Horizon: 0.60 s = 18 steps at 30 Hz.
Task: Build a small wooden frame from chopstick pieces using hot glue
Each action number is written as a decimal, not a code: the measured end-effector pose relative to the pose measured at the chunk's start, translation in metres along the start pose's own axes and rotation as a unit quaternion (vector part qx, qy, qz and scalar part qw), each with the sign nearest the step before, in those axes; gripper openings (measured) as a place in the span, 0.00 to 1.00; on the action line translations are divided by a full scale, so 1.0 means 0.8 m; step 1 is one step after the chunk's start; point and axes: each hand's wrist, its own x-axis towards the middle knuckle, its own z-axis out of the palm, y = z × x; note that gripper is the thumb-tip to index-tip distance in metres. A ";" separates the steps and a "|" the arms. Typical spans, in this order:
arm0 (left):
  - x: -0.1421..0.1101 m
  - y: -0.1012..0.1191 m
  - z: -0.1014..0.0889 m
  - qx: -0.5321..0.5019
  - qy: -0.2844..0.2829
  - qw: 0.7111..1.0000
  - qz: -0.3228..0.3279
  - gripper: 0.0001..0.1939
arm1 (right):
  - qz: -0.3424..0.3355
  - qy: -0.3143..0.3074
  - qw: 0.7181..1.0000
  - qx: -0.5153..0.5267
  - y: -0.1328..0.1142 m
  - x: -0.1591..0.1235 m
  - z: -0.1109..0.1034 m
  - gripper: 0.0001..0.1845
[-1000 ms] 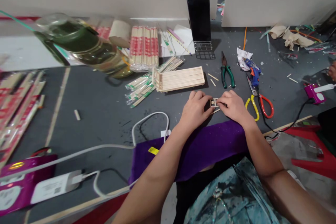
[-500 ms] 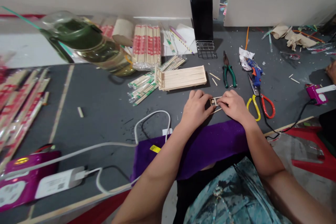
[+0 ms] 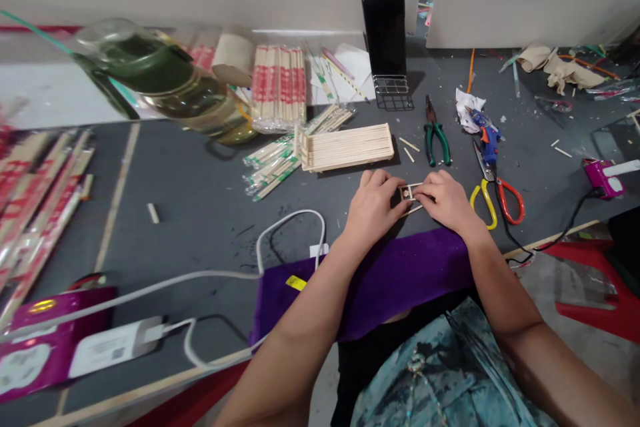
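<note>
A small frame of wooden sticks point(image 3: 407, 193) lies low over the dark table between my two hands. My left hand point(image 3: 374, 205) closes its thumb and fingers on the left end of it. On the other end, my right hand point(image 3: 444, 201) pinches with thumb and fingertips, covering part of the sticks. Just behind them sits a larger piece built of wooden sticks point(image 3: 350, 148), long and flat with a raised left end. Two short cut sticks point(image 3: 409, 145) lie to its right.
Green-handled pliers point(image 3: 436, 133), a blue glue gun point(image 3: 487, 137) and scissors point(image 3: 497, 197) with red and yellow handles lie right. Behind stands a phone point(image 3: 384, 20) on a wire holder. Left are wrapped chopsticks point(image 3: 279, 87), a bottle point(image 3: 170, 80), a white cable point(image 3: 200, 275) and a purple cloth point(image 3: 415, 260).
Both hands keep their hold on the small stick frame almost unmoved. A person's hand at the far right edge has gone out of view, and a stick piece shows there now.
</note>
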 end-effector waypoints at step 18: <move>-0.001 -0.001 0.004 0.005 0.003 1.000 -0.008 0.10 | 0.003 -0.003 1.000 0.010 -0.001 -0.001 0.000 0.11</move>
